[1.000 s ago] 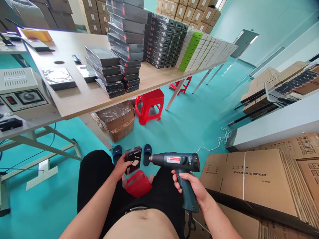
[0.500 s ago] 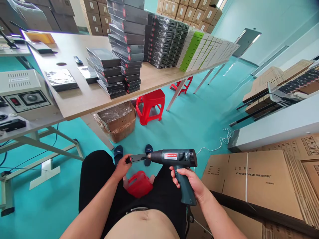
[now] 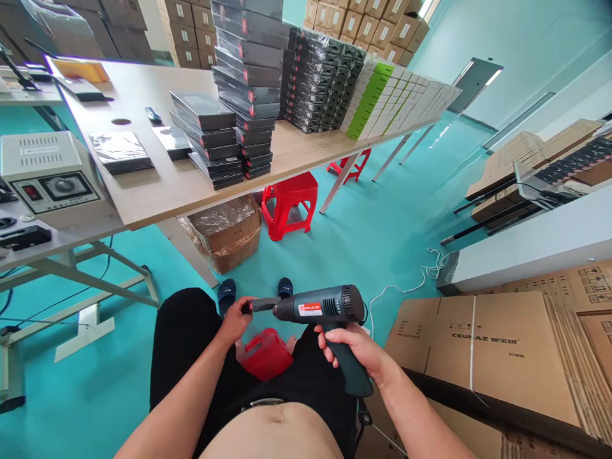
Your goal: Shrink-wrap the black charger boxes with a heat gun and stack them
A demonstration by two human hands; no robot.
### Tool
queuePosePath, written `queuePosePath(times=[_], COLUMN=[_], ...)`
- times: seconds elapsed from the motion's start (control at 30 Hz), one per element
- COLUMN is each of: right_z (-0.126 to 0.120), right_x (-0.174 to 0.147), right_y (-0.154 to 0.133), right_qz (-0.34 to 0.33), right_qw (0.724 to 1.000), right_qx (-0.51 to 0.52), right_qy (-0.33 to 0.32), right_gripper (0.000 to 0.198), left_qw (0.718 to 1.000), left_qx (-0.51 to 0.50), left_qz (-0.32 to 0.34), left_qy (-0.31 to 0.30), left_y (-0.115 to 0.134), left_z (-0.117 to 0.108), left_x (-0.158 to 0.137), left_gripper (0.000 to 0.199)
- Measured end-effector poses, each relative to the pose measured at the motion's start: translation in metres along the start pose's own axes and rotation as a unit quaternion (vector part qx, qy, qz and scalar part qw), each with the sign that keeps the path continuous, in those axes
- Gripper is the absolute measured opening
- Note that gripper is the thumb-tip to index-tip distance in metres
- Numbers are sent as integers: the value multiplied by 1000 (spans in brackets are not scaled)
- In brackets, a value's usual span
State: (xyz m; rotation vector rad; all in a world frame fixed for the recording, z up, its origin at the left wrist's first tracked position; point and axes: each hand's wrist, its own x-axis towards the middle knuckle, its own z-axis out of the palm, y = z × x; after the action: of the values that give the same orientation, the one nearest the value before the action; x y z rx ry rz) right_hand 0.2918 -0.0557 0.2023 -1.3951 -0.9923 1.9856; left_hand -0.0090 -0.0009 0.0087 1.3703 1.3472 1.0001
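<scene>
Left hand (image 3: pixel 234 322) pinching small box (image 3: pixel 261 305), right hand (image 3: pixel 356 350) gripping heat gun (image 3: pixel 325 312)

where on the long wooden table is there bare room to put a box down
Bare wood runs along the near edge of the table, in front of the flat wrapped box and the low dark stack. Another bare patch lies beyond the round hole. The far end is crowded with stacked boxes.

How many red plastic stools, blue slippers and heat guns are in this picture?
Red plastic stools: 3, one under the table, one farther back, one under the person.
Blue slippers: 2, left and right.
Heat guns: 1, in the right hand.
Total: 6
</scene>
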Motion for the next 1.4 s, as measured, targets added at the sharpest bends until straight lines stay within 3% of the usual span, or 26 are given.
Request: queuePosePath(times=[0.17, 0.37, 0.5, 0.67, 0.8, 0.97, 1.1, 1.27, 1.4], right_z=[9, 30, 43, 45, 45, 49, 50, 52, 37], right_x=[5, 5, 6, 5, 5, 6, 7, 8, 16], right_y=[-4, -6, -11, -16, -15, -12, -14, -10, -4], right_qz=[-18, 10, -1, 9, 12, 12, 0, 10, -20], right_qw=[998, 998, 999, 997, 996, 996, 996, 996, 996], right_qx=[-13, -47, -52, -76, -76, -84, -80, -82, -16], right_qy=[62, -28, 13, -18, 48, -14, 50, -31, 86], right_gripper=[33, 32, 31, 27, 32, 26, 30, 24, 34], left_qw=[999, 997, 996, 997, 997, 998, 998, 999, 999], left_qx=[27, 66, 79, 72, 59, 46, 43, 26, 14], left_qz=[21, 36, 39, 40, 41, 36, 39, 13, -22], left_qy=[-5, -4, -7, -7, -5, 13, 23, 31, 46], left_y=[-7, -15, -15, -12, -11, -16, -21, -19, -17], left_z=[3, 9, 8, 6, 6, 8, 9, 8, 4], left_x=[1, 0, -1, -1, 1, 3, 3, 4, 4], left_gripper=[49, 50, 47, 43, 45, 46, 48, 43, 47])
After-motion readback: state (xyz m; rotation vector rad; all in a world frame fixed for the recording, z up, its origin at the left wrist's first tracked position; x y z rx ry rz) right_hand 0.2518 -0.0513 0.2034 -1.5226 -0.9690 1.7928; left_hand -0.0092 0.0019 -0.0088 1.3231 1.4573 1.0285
